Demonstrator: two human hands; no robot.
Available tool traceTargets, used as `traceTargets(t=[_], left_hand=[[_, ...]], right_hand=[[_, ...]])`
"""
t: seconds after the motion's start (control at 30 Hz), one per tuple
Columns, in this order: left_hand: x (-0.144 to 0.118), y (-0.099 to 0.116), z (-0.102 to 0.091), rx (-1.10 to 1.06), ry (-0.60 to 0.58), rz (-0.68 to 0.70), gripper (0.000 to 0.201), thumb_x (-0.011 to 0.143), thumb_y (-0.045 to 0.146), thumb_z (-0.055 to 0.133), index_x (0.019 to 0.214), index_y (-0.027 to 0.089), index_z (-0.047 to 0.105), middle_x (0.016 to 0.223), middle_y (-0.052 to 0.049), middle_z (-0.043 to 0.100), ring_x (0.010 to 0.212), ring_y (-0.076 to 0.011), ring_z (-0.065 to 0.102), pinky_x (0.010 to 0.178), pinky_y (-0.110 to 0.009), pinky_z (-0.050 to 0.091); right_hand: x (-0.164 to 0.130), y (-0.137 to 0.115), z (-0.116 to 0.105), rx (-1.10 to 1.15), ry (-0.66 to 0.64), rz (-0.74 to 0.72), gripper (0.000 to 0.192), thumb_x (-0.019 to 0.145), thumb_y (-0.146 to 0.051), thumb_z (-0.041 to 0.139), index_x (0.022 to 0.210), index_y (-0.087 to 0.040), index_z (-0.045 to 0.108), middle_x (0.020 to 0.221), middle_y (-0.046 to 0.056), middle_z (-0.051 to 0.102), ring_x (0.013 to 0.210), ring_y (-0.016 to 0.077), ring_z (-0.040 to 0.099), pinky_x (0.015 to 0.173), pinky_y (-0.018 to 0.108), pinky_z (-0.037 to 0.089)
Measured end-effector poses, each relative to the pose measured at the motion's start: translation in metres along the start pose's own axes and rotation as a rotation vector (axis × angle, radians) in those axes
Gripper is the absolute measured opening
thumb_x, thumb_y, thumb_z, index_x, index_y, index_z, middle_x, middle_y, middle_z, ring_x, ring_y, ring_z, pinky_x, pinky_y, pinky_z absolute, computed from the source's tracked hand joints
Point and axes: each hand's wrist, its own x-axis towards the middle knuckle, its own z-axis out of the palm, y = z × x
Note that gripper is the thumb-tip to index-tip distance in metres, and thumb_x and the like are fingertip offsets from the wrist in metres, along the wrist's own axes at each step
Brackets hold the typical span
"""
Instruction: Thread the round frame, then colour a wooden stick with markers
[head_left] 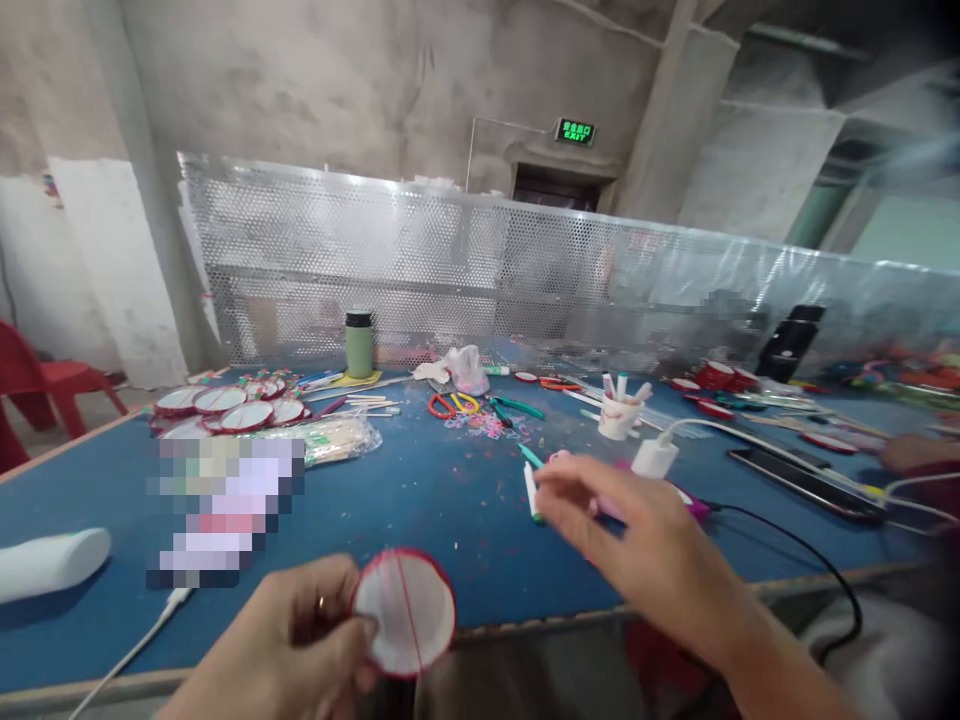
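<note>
My left hand (300,630) pinches a small round disc (409,615) with a white face, a red rim and a red line across it, like a small toy drum. The disc is held upright just over the table's front edge. Over the table, my right hand (630,530) is partly curled, its thumb and fingers apart. Its fingertips are at a white marker with a green end (531,490); whether they touch it I cannot tell. A teal pen (531,455) lies just behind the marker. Something purple (697,505) is partly hidden by my right hand.
Several similar discs (225,400) lie stacked at left, by a plastic packet of sticks (341,440). Scissors (454,404), pliers (517,407), a green bottle (359,345) and a paper cup of markers (619,415) stand farther back. A phone (802,482) and cables lie right.
</note>
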Motion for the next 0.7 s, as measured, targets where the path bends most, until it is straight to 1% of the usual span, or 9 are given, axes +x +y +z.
traceTargets(t=[0.03, 0.1, 0.2, 0.27, 0.4, 0.47, 0.53, 0.6, 0.7], left_hand=[[0.007, 0.006, -0.004, -0.063, -0.031, -0.038, 0.029, 0.076, 0.041, 0.070, 0.068, 0.017, 0.057, 0.051, 0.000, 0.064, 0.036, -0.0096, 0.054, 0.037, -0.017, 0.041], [0.021, 0.014, -0.011, -0.127, -0.046, -0.031, 0.033, 0.074, 0.044, 0.071, 0.066, 0.015, 0.057, 0.051, -0.001, 0.063, 0.039, -0.0119, 0.058, 0.039, -0.019, 0.044], [0.036, 0.019, -0.019, -0.154, -0.023, 0.022, 0.031, 0.075, 0.040, 0.070, 0.067, 0.013, 0.060, 0.055, -0.004, 0.066, 0.045, -0.0129, 0.062, 0.045, -0.021, 0.049], [0.043, 0.017, -0.022, -0.179, -0.002, 0.038, 0.031, 0.074, 0.041, 0.072, 0.066, 0.013, 0.059, 0.054, -0.003, 0.065, 0.044, -0.0130, 0.062, 0.043, -0.020, 0.048], [0.049, 0.011, -0.023, -0.197, 0.009, 0.041, 0.037, 0.072, 0.046, 0.074, 0.066, 0.014, 0.058, 0.053, -0.003, 0.065, 0.045, -0.0136, 0.063, 0.045, -0.021, 0.049], [0.049, 0.009, -0.023, -0.197, 0.019, 0.054, 0.039, 0.072, 0.049, 0.073, 0.068, 0.014, 0.057, 0.054, -0.002, 0.065, 0.046, -0.0142, 0.064, 0.046, -0.022, 0.049], [0.050, 0.007, -0.024, -0.196, 0.029, 0.064, 0.040, 0.072, 0.051, 0.073, 0.069, 0.015, 0.057, 0.055, -0.002, 0.066, 0.046, -0.0147, 0.065, 0.046, -0.022, 0.049], [0.051, 0.005, -0.024, -0.193, 0.036, 0.069, 0.042, 0.072, 0.054, 0.072, 0.069, 0.015, 0.056, 0.053, -0.002, 0.066, 0.046, -0.0150, 0.065, 0.045, -0.022, 0.049], [0.052, 0.000, -0.024, -0.159, 0.029, 0.064, 0.045, 0.072, 0.058, 0.070, 0.067, 0.016, 0.056, 0.045, -0.001, 0.062, 0.042, -0.0147, 0.062, 0.044, -0.021, 0.047]], right_hand=[[0.018, 0.008, -0.003, -0.083, -0.026, 0.040, 0.023, 0.093, -0.041, 0.058, 0.089, -0.021, 0.069, 0.071, 0.000, 0.070, 0.061, 0.0141, 0.064, 0.060, 0.024, 0.049], [0.057, 0.026, -0.001, -0.261, -0.084, 0.124, 0.023, 0.092, -0.036, 0.058, 0.081, -0.020, 0.070, 0.070, 0.001, 0.071, 0.061, 0.0144, 0.064, 0.057, 0.024, 0.045], [0.106, 0.053, 0.017, -0.529, -0.248, 0.236, 0.023, 0.090, -0.033, 0.058, 0.083, -0.019, 0.074, 0.074, 0.003, 0.075, 0.069, 0.0164, 0.069, 0.059, 0.023, 0.043], [0.129, 0.069, 0.034, -0.565, -0.304, 0.243, 0.024, 0.090, -0.031, 0.058, 0.079, -0.018, 0.076, 0.076, 0.005, 0.076, 0.076, 0.0193, 0.071, 0.063, 0.024, 0.045], [0.157, 0.092, 0.068, -0.633, -0.395, 0.258, 0.016, 0.090, -0.021, 0.061, 0.086, -0.016, 0.076, 0.095, 0.010, 0.076, 0.099, 0.0243, 0.069, 0.079, 0.029, 0.049], [0.167, 0.101, 0.084, -0.663, -0.442, 0.286, 0.015, 0.093, -0.025, 0.061, 0.098, -0.014, 0.072, 0.104, 0.011, 0.072, 0.102, 0.0240, 0.067, 0.085, 0.035, 0.052], [0.175, 0.109, 0.097, -0.686, -0.483, 0.315, 0.027, 0.095, -0.032, 0.062, 0.116, -0.016, 0.063, 0.118, 0.008, 0.065, 0.102, 0.0218, 0.065, 0.087, 0.041, 0.055], [0.183, 0.115, 0.106, -0.707, -0.503, 0.337, 0.032, 0.096, -0.032, 0.062, 0.124, -0.017, 0.059, 0.124, 0.009, 0.062, 0.104, 0.0224, 0.064, 0.087, 0.043, 0.055], [0.194, 0.122, 0.108, -0.733, -0.513, 0.359, 0.033, 0.095, -0.032, 0.063, 0.124, -0.016, 0.059, 0.124, 0.010, 0.061, 0.105, 0.0231, 0.064, 0.087, 0.042, 0.055]])
